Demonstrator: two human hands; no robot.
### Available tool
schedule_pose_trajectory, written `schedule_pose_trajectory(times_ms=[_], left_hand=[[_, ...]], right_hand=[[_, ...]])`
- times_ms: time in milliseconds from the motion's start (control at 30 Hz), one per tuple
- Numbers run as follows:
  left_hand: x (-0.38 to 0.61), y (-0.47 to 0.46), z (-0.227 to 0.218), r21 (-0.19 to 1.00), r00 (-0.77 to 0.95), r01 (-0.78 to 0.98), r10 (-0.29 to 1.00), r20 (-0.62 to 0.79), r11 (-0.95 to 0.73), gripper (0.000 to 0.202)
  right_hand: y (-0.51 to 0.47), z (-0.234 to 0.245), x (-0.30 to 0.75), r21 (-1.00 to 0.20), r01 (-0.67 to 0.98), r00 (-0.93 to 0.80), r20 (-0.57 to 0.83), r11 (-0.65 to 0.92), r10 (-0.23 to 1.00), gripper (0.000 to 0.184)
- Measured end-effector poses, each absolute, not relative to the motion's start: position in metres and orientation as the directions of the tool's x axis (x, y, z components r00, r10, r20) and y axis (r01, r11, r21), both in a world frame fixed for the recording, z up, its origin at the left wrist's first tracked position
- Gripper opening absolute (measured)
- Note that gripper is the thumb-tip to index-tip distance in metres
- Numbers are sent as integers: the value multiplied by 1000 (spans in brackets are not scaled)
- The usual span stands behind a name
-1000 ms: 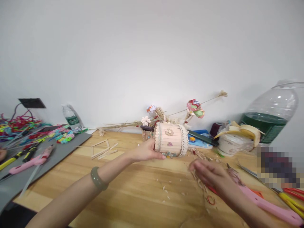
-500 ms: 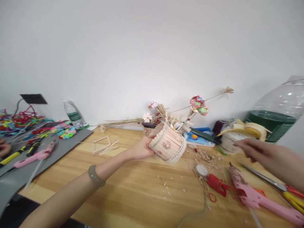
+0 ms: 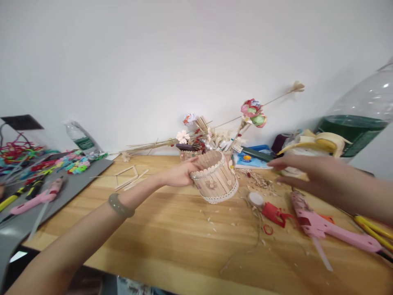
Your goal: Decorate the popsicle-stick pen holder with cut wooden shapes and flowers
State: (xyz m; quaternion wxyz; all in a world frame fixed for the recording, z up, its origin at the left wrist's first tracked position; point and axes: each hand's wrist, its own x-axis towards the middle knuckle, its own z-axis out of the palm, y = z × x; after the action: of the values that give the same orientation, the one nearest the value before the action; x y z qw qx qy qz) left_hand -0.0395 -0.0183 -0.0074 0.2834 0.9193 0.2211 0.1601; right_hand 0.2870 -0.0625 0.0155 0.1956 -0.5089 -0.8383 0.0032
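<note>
My left hand (image 3: 181, 173) grips the rim of a round craft-stick basket (image 3: 215, 186), thumb and fingers on either side of its wall. Lace runs round the base, a beaded trim follows the rim, and small wooden flowers decorate the side. The basket tilts, its opening facing up and left. My right hand (image 3: 299, 174) hovers at the right with thumb and fingers apart and nothing between them. Below it lies a pink glue gun (image 3: 328, 229) with a glue stick in its tail. Yellow-handled scissors (image 3: 373, 229) are partly hidden under my forearm.
Behind the basket stand paper flowers (image 3: 253, 112) and dried stems. A large bottle (image 3: 353, 123) and banana peel (image 3: 325, 143) are at the right. Red ribbon (image 3: 274, 214) and wood chips lie on the table. Leftward are craft sticks (image 3: 130, 176) and a second glue gun (image 3: 38, 200).
My right hand has moved left and its fingers have spread. The basket, still in my left hand, has turned more upright. The whole view has shifted slightly.
</note>
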Motion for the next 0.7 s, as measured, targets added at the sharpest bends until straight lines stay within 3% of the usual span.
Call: schedule_pose_trajectory(times_ms=[133, 167, 200, 267, 333, 500, 633, 700], left_hand=[[-36, -16, -15, 705, 850, 215, 485, 205, -676, 19], [-35, -16, -17, 713, 849, 201, 483, 216, -671, 17], [-35, -17, -19, 716, 844, 194, 486, 227, -671, 15], [-33, -17, -23, 724, 835, 179, 492, 247, -667, 13], [-32, -17, -25, 731, 832, 165, 491, 258, -663, 13], [-32, -14, -20, 671, 865, 190, 445, 231, -716, 20], [-40, -15, -7, 615, 861, 326, 494, 120, -718, 49], [-42, -16, 0, 672, 833, 355, 546, 87, -650, 57]], right_hand=[[-74, -32, 264, -370, 786, -436, 238, 496, 868, 93], [-75, -42, 259, -416, 763, -441, 222, 494, 869, 100], [-76, -51, 253, -551, 684, -449, 199, 478, 871, 106], [-78, -64, 241, -773, 473, -477, 178, 422, 861, 110], [-79, -73, 228, -881, 302, -459, 200, 364, 866, 111], [-88, -78, 204, -882, 376, -199, 222, 284, 954, 110], [-91, -83, 198, -885, 388, -80, 246, 257, 966, 101], [-88, -89, 199, -888, 386, -44, 252, 249, 967, 95]])
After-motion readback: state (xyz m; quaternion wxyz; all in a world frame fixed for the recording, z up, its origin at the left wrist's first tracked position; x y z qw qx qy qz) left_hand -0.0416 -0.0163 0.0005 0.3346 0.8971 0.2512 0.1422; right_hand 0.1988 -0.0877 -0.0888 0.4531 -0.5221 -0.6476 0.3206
